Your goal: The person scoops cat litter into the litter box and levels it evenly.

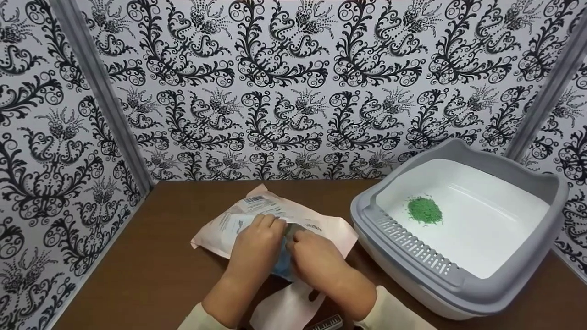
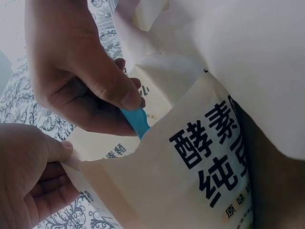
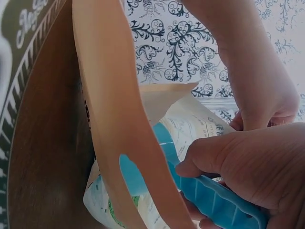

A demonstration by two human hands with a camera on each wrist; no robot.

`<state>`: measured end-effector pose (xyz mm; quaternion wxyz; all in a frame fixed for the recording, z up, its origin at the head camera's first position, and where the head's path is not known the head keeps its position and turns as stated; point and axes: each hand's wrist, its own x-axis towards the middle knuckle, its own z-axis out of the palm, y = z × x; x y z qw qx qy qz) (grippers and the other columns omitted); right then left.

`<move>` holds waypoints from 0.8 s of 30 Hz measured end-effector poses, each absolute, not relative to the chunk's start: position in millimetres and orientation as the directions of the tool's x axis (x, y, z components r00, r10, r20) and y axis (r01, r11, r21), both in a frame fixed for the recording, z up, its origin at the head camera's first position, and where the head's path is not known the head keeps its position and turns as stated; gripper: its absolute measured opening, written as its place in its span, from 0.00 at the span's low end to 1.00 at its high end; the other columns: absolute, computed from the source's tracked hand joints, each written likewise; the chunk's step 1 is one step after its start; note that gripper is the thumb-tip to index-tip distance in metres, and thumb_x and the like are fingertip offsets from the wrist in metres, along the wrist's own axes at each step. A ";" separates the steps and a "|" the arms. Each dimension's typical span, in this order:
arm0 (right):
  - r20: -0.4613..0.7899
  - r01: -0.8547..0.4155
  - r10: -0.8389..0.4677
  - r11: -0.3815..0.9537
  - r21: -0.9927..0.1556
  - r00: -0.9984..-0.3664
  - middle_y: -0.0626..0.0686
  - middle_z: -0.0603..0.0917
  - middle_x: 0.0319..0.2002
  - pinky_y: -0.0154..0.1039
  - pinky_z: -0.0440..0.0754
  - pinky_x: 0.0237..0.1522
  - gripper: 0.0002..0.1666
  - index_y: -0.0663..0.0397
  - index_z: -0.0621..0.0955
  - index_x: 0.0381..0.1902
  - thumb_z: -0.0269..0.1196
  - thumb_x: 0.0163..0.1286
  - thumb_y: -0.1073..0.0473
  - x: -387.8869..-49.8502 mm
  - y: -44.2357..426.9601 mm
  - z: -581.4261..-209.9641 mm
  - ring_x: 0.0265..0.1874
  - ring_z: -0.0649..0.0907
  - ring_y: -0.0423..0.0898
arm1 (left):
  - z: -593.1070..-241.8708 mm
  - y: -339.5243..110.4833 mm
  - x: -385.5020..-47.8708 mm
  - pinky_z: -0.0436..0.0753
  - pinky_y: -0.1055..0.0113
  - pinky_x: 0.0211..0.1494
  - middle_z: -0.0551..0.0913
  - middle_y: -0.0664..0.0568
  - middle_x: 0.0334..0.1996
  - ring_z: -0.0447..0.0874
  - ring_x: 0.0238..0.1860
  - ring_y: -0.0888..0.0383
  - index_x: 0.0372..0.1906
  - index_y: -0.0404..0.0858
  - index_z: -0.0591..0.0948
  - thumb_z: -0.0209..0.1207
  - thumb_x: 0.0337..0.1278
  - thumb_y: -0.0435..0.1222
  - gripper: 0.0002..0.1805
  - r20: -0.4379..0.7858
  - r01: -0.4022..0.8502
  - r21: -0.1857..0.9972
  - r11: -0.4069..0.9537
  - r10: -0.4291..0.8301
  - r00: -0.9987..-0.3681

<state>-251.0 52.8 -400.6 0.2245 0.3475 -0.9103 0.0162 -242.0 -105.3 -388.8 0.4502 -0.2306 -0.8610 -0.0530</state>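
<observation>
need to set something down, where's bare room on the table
Bare table lies between the left wall and paper bag; a smaller patch sits between bag, rear wall and litter box. Crowded: around the left hand and right hand.

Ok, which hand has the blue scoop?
The right hand, its thumb on the scoop handle; the left hand holds the bag's edge instead.

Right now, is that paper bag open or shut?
The bag is open: the right hand holds a blue tool between its parted edges.
</observation>
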 end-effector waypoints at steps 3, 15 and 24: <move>0.412 -0.631 -0.615 0.767 0.115 -0.672 0.49 0.81 0.31 0.41 0.84 0.32 0.05 0.52 0.86 0.33 0.70 0.60 0.59 -251.6 50.6 -400.8 0.31 0.82 0.47 | -388.7 -105.1 -242.7 0.85 0.65 0.29 0.80 0.49 0.27 0.81 0.31 0.55 0.30 0.37 0.82 0.73 0.47 0.25 0.10 0.799 0.444 -0.122 0.888 0.353 -0.487; 0.448 -0.598 -0.580 0.793 0.119 -0.680 0.50 0.83 0.30 0.39 0.84 0.33 0.05 0.53 0.86 0.30 0.70 0.61 0.58 -254.8 39.4 -406.3 0.31 0.83 0.47 | -390.2 -104.6 -243.3 0.85 0.64 0.30 0.79 0.50 0.27 0.80 0.31 0.54 0.29 0.38 0.81 0.73 0.45 0.25 0.12 0.807 0.448 -0.129 0.885 0.356 -0.471; 0.433 -0.556 -0.522 0.830 0.056 -0.735 0.49 0.84 0.31 0.40 0.86 0.35 0.08 0.54 0.85 0.30 0.70 0.61 0.55 -255.7 31.2 -405.2 0.32 0.84 0.47 | -388.2 -103.3 -242.5 0.84 0.66 0.31 0.80 0.50 0.26 0.80 0.30 0.55 0.27 0.39 0.80 0.71 0.46 0.25 0.11 0.827 0.434 -0.158 0.887 0.359 -0.432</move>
